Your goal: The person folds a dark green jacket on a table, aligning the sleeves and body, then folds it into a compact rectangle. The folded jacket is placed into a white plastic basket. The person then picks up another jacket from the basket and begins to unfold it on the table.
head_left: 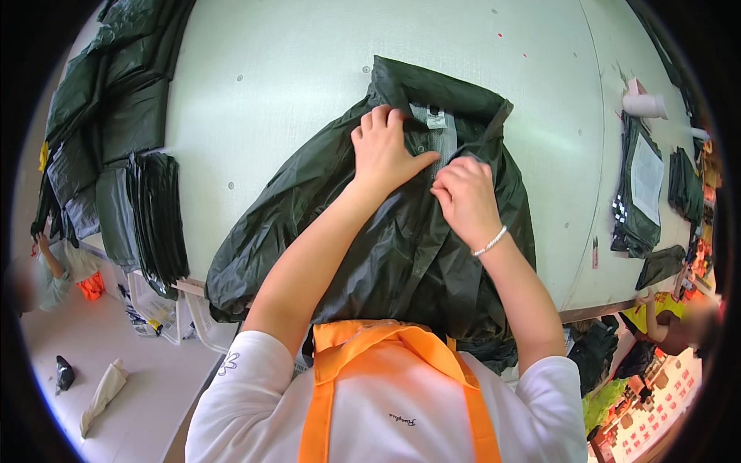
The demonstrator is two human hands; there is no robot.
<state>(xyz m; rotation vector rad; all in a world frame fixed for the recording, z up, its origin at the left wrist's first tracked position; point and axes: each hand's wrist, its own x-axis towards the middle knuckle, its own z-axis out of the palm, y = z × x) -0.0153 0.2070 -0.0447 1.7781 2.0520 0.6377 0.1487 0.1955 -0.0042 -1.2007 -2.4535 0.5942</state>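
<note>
A dark green, shiny rain jacket (386, 258) lies spread on the pale table in front of me, its collar (440, 85) pointing away. My left hand (386, 150) rests on the jacket just below the collar's left side, fingers stretched and thumb out toward the middle. Beside it, my right hand (467, 191) is closed, its fingers pinching the right front edge of the jacket. Between the hands the neck opening shows grey mesh lining (444, 143) and a white label (436, 120). Snap buttons run down the front.
Folded dark garments (158, 216) are piled on the left table edge. At the right lie another garment stack (639, 185) with a white sheet, a white roll (647, 106) and a small pen-like tool (595, 253). Other people work at both far sides; a white crate (158, 305) stands lower left.
</note>
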